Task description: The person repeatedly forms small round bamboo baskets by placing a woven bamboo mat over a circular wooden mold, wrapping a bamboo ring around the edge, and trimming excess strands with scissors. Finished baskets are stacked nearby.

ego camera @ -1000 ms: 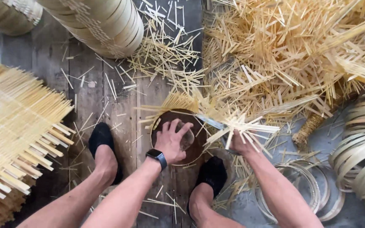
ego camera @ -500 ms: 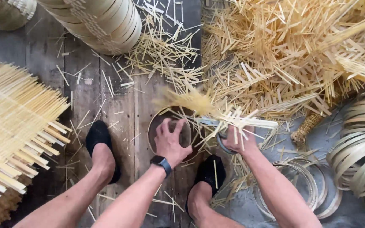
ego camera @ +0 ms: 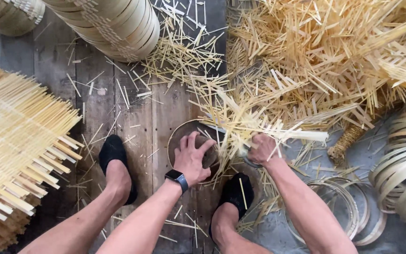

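A seated worker's left hand [ego camera: 192, 157] presses fingers-spread on a round wooden block [ego camera: 191, 141] set on the plank floor [ego camera: 118, 108] between two black-slippered feet, apparently to steady it as a work surface. The right hand [ego camera: 262, 149] is clenched around what looks like a blade handle, mostly hidden, just beside a bundle of thin bamboo slivers [ego camera: 240, 124] lying across the block's right edge. A deep heap of cut slivers [ego camera: 334, 56] lies beyond, with woven mats [ego camera: 19, 136] to the left and coiled strips [ego camera: 405, 164] to the right.

Right hand [ego camera: 262, 149] fingers hidden behind blurred bamboo strips [ego camera: 240, 124]; woven mat [ego camera: 19, 136] cut off left
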